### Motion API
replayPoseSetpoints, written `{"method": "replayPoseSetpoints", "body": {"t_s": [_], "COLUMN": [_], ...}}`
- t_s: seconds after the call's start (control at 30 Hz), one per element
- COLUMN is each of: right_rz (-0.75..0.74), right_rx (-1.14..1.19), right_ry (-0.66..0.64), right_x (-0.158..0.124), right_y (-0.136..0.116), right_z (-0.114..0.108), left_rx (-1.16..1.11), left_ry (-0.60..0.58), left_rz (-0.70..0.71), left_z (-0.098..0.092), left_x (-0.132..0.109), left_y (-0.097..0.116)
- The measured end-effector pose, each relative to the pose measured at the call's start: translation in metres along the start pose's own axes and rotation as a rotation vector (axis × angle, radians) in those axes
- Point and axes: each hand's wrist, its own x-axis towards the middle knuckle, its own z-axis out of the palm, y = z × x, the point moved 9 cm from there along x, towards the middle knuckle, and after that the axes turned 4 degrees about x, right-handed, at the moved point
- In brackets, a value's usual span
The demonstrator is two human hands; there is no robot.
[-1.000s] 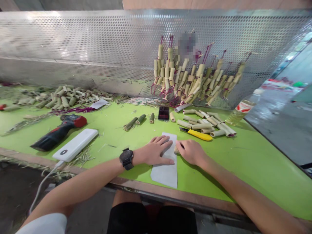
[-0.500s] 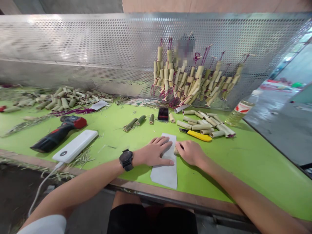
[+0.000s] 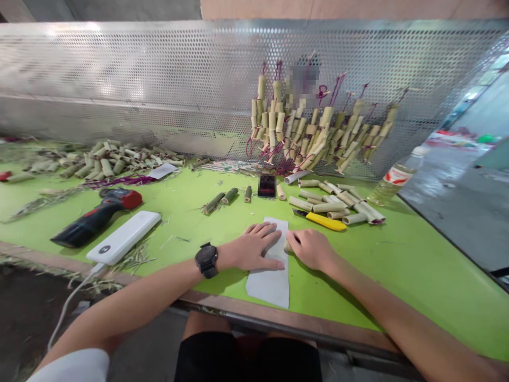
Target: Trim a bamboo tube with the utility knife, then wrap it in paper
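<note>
My left hand (image 3: 254, 248), with a dark watch (image 3: 206, 260) on its wrist, lies flat with fingers spread on a whitish sheet of paper or cloth (image 3: 272, 289). At the sheet's right edge my right hand (image 3: 313, 249) is closed in a fist. The end of a short bamboo tube (image 3: 287, 245) shows beneath its fingers; most of the tube is hidden. A yellow utility knife (image 3: 326, 221) lies just beyond the right hand, in front of a pile of cut bamboo tubes (image 3: 329, 207).
Bamboo figures strung on purple cord (image 3: 306, 132) lean against a perforated metal panel (image 3: 159, 69). To the left lie a cordless drill (image 3: 99, 215), a white power bank (image 3: 124, 237) with a cable, and heaped bamboo pieces (image 3: 105, 164). An oil bottle (image 3: 393, 178) stands at right.
</note>
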Motion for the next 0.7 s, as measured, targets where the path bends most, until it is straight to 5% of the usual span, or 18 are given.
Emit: {"method": "replayPoseSetpoints", "body": {"t_s": [0.7], "right_rz": [0.003], "right_rx": [-0.008], "right_ry": [0.001], "right_x": [0.0003], "right_y": [0.0007], "right_z": [0.0008], "left_rx": [0.012], "left_ry": [0.016], "left_rz": [0.000], "left_z": [-0.0010], "left_x": [0.0006], "left_y": [0.0007]}}
